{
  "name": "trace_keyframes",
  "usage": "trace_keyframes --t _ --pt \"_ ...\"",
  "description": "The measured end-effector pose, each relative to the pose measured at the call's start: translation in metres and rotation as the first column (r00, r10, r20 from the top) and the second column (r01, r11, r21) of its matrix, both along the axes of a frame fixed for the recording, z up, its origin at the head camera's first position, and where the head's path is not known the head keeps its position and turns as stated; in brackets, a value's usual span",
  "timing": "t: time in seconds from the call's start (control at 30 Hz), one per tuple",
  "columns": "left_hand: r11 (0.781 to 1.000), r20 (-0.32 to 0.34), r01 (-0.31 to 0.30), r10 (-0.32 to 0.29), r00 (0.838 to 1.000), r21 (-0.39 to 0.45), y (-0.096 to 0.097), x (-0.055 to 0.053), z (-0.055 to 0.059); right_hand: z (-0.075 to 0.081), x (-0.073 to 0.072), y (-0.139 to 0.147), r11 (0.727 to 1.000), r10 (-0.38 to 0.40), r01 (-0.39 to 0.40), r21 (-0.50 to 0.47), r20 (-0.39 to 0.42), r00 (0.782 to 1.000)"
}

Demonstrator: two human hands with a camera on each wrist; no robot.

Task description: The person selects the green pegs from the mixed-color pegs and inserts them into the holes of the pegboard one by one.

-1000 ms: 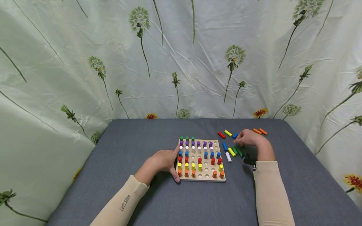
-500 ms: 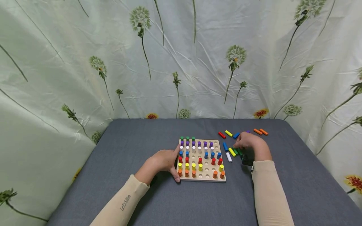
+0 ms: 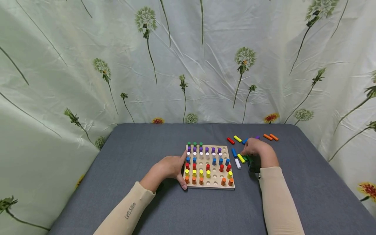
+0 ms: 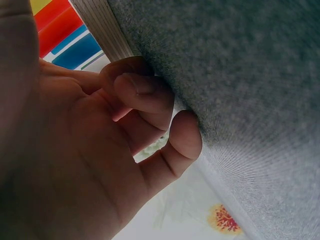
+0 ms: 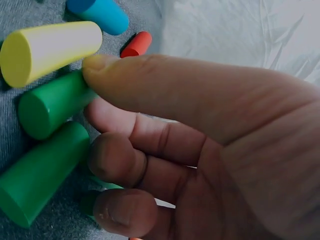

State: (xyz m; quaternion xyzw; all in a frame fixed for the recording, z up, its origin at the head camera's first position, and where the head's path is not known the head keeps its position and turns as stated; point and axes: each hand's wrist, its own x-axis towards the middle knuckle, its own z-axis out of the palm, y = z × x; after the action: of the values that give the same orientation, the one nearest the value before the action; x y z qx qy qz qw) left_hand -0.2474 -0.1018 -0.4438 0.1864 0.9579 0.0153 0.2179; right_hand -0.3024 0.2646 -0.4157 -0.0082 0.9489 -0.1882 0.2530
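Observation:
A wooden pegboard [image 3: 211, 186] with rows of coloured pegs lies on the table. My left hand [image 3: 171, 167] holds its left edge, with the thumb by the front corner. In the left wrist view, curled fingers [image 4: 145, 95] lie against the board's side [image 4: 102, 25]. To the right of the board, my right hand [image 3: 256, 147] is down among loose pegs. Its thumb and index finger pinch the far end of a green peg [image 5: 50, 107] in the right wrist view. A second green peg [image 5: 42, 175] and a yellow peg [image 5: 50, 50] lie on either side of it.
Loose red [image 3: 230, 140], white [image 3: 237, 163] and blue pegs [image 3: 234, 152] lie between board and right hand. Two orange pegs [image 3: 270, 137] and a purple peg [image 3: 257, 137] lie beyond the hand. A flowered curtain [image 3: 188, 65] hangs behind the table [image 3: 141, 140].
My right hand has moved slightly left and down among the loose pegs, and its fingers have come onto a green one. A purple peg behind it now shows. The left hand stays put.

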Motion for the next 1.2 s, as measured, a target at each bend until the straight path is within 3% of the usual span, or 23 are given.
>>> trace_keyframes --t 0.5,0.83,1.2 --pt "1.000 0.006 -0.016 0.016 1.000 0.015 -0.001 0.000 0.000 -0.002 -0.004 -0.014 0.999 -0.008 0.009 0.038 -0.032 0.999" --pt "1.000 0.001 -0.012 0.012 1.000 0.015 -0.002 0.001 0.001 0.012 0.002 -0.017 0.994 0.024 -0.045 -0.101 -0.199 0.980" --pt "1.000 -0.006 -0.005 0.005 1.000 0.029 -0.002 0.001 0.000 0.028 0.006 -0.032 0.981 0.061 -0.119 -0.153 -0.339 0.939"
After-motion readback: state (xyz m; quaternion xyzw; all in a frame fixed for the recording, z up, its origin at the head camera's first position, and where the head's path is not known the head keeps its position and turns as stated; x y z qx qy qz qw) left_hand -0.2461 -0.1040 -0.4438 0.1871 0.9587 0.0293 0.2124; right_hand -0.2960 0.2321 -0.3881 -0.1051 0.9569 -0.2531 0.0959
